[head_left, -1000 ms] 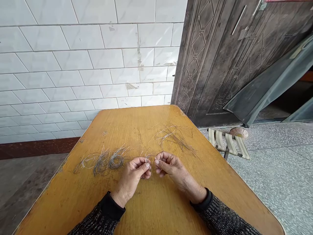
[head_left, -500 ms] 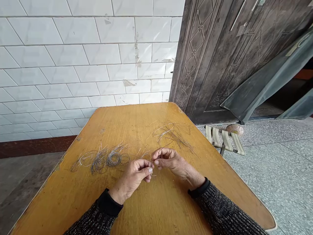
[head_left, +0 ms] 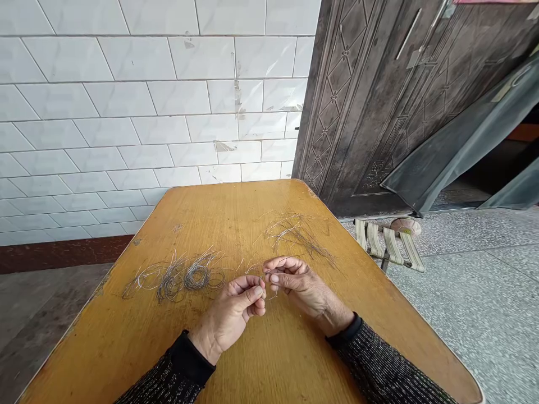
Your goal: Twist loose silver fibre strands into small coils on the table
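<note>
My left hand is closed in a pinch on a thin wire, close to the middle of the table. Just to its right, my right hand pinches the same wire between thumb and forefinger. A loose curve of wire shows below the right fingertips. Coiled bundles of thin wire lie left of my left hand. Beyond my right hand is a loose heap of straighter wires. The fingers hide much of the held wire.
Everything rests on a yellow wooden table against a white tiled wall. A dark carved door stands behind to the right, with a grey-green curtain. Beside the table's right edge is a striped-strap stool.
Both hands keep their pinch on the wire, with the fingertips shifted slightly. The right hand has moved a little to the right. The whole view has tipped slightly upward.
</note>
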Demonstrator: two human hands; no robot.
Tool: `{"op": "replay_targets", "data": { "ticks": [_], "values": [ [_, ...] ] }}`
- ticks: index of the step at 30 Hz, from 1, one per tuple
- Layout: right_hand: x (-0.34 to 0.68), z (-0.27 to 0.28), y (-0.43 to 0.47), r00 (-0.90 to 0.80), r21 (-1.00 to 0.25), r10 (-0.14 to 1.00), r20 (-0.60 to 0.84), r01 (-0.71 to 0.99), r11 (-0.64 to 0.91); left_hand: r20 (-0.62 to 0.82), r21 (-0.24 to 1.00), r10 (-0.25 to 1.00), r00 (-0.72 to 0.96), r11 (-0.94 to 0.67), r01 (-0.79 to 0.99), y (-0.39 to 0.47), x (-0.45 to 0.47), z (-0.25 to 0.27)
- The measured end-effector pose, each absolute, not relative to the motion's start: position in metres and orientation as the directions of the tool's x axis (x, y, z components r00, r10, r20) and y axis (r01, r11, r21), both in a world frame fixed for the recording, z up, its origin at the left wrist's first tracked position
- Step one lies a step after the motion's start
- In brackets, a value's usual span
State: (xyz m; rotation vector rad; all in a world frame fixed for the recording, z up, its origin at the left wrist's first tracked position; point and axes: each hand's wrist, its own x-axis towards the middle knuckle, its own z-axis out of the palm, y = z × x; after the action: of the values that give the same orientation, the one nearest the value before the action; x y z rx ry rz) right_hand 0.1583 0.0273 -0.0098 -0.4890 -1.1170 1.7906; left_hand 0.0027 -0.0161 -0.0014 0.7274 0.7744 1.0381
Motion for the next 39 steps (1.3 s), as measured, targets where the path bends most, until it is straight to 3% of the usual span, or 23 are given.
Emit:
{"op": "replay_targets", "data": {
  "ticks": [5, 13, 21, 27, 39],
  "values": [
    [0.159, -0.007, 0.026, -0.432, -0.878, 0.893, 0.129, -0.468, -0.1, -0.179, 0.834, 0.924, 0.338, 0.325, -0.446, -0.015, 0.001, -0.004],
    [0.166, 0.004, 0.025, -0.503, -0.957, 0.858, 0.103, -0.284, -0.052, -0.246, 0.925, 0.869, 0.429, 0.342, -0.164, -0.011, -0.012, 0.002],
    [0.161, 0.0, 0.022, -0.573, -0.972, 0.807, 0.141, -0.236, 0.002, -0.254, 0.962, 0.917, 0.307, 0.273, -0.022, -0.01, -0.009, 0.002],
    [0.162, -0.006, 0.026, -0.578, -0.98, 0.809, 0.104, -0.198, -0.015, -0.144, 0.987, 0.96, 0.24, 0.12, 0.111, -0.012, -0.005, 0.005],
    [0.161, -0.003, 0.027, -0.587, -0.929, 0.805, 0.084, -0.339, -0.15, -0.254, 0.917, 0.941, 0.225, 0.308, -0.253, -0.013, -0.002, 0.002]
  ]
}}
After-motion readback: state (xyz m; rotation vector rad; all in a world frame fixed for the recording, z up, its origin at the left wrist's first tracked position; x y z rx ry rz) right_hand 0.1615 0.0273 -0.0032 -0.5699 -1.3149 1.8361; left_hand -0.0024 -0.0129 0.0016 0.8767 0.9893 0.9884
